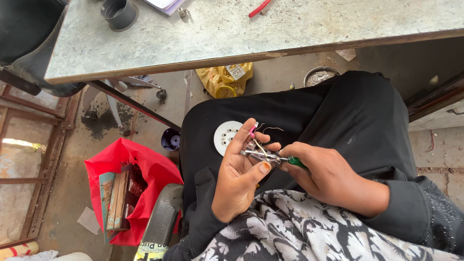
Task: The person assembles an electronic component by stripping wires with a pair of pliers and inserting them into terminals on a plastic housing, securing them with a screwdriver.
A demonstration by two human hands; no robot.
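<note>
- Grey metal worktop (232, 34) runs across the top of the view, above my lap; a dark round cup (119, 13) stands on it, its inside too dark to read, and a red tool (259, 8) is cut off at the upper edge.
- On the floor to my left, a red bag (121, 164) gapes open with flat boxes (118, 198) standing in it.
- A yellow bag (220, 79) lies under the worktop; I cannot make out its contents.
- A round metal dish (319, 76) sits half hidden behind my knee.
- A white round plate with holes (225, 135) rests on my lap, just beside my left hand (239, 181).
- My left hand's grip is clenched on a small component (253, 147) with thin wires and a pink end.
- My right hand (333, 179) grips green-handled pliers (275, 157), their tips at the component; detail there is too small to tell.
</note>
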